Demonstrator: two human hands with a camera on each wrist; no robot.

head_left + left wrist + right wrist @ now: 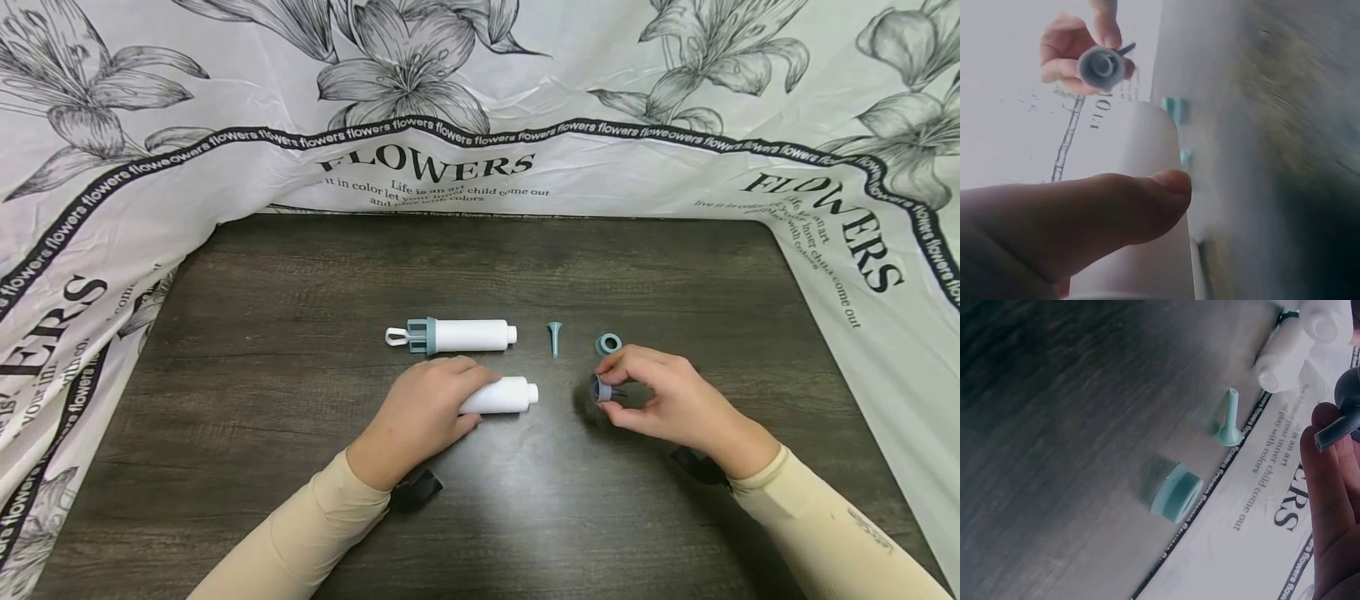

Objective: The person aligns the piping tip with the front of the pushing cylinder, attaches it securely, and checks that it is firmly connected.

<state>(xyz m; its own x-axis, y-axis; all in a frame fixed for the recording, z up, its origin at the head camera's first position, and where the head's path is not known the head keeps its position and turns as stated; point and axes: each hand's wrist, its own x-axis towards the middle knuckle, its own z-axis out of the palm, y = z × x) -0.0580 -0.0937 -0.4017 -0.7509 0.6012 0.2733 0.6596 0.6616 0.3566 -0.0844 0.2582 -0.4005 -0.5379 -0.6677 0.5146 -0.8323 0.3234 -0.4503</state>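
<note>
Steadiness appears to matter most here. The white cylinder is gripped by the left hand near the middle of the bench, and its narrow neck is pointed toward the bench's right edge. That grip is best made firm but not squeezing, with the neck left free. The grey nozzle is pinched between thumb and fingers of the right hand, on the right-edge side of the neck and apart from it; its wide mouth is turned toward the neck, its thin spout toward the right edge. If the two are brought together, the mouth should be held square to the neck, since the rim could catch when tilted.

Whether anything is contained in the cylinder cannot be told, its wall being opaque. The same is true of the second white cylinder, laid closer to the far edge, with a teal end piece and a white loop directed toward the left edge. Inside the nozzle's mouth, an inner ring is seen from the left wrist. Farther toward the right edge, a teal funnel and an open-centred teal ring are placed, the latter just beside the right hand.
</note>
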